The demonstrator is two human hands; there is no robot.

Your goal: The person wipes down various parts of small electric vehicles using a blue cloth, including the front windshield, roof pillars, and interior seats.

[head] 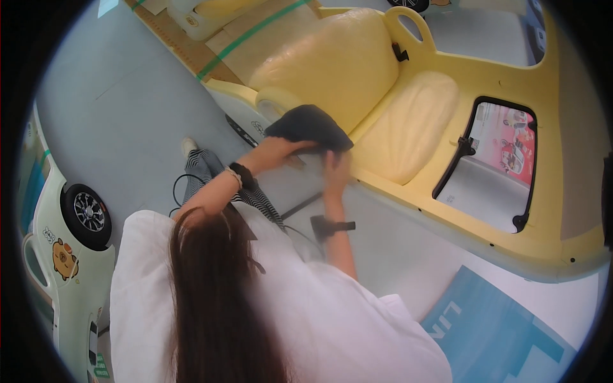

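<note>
A dark piece of fabric point(309, 125), domed and pointed at one corner, is held at the side edge of a yellow vehicle body point(483, 81). My left hand point(273, 152) grips its near edge, with the thumb lying along it. My right hand point(337, 170) is blurred by motion, its fingertips at the fabric's lower right edge; whether they grip it is unclear. Both wrists wear black bands. Just beyond the fabric sits a large yellow seat cushion point(330, 62) under clear plastic film. A longer wrapped cushion point(407, 127) lies to its right.
At the right, a black-framed opening point(438, 189) shows a pink printed sheet point(516, 139) inside. A pale vehicle point(72, 306) with a black wheel point(87, 217) stands at the left. Green tape point(249, 38) crosses cardboard behind. A blue printed panel point(488, 316) lies lower right. Thin black cables hang near my legs.
</note>
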